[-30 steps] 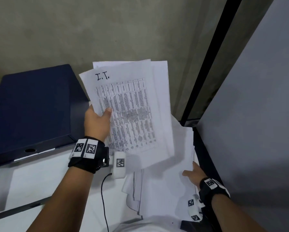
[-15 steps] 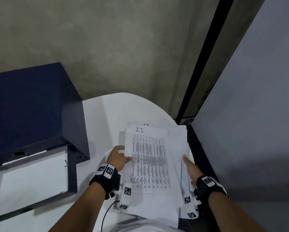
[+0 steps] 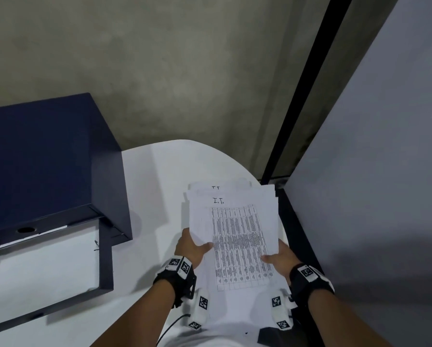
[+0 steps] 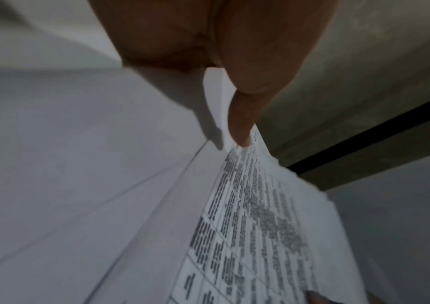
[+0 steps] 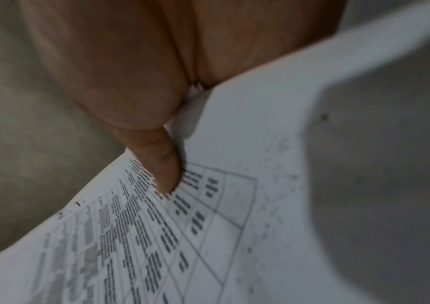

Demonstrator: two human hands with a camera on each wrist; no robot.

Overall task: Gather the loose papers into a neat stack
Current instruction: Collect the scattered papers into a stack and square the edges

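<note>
A stack of white papers [image 3: 235,221] with a printed table and "I.T." handwritten on the top sheet is held over the white table [image 3: 159,176]. My left hand [image 3: 193,246] grips the stack's left edge, thumb on top. My right hand [image 3: 280,256] grips its right edge, thumb on the top sheet. The sheets' far edges are slightly staggered. In the left wrist view my left thumb [image 4: 242,123] presses on the papers [image 4: 247,236]. My right thumb [image 5: 162,164] lies on the printed sheet [image 5: 157,236] in the right wrist view. The fingers under the stack are hidden.
A dark blue binder box [image 3: 47,166] stands at the left, with an open dark folder holding a white sheet [image 3: 47,261] in front of it. A grey partition [image 3: 372,196] and a black post [image 3: 307,83] close the right side. A concrete wall is behind the table.
The left hand brought its raised sheets down onto the pile by the right hand. Both hands now grip the combined stack at its sides, and the view has tilted downward.
</note>
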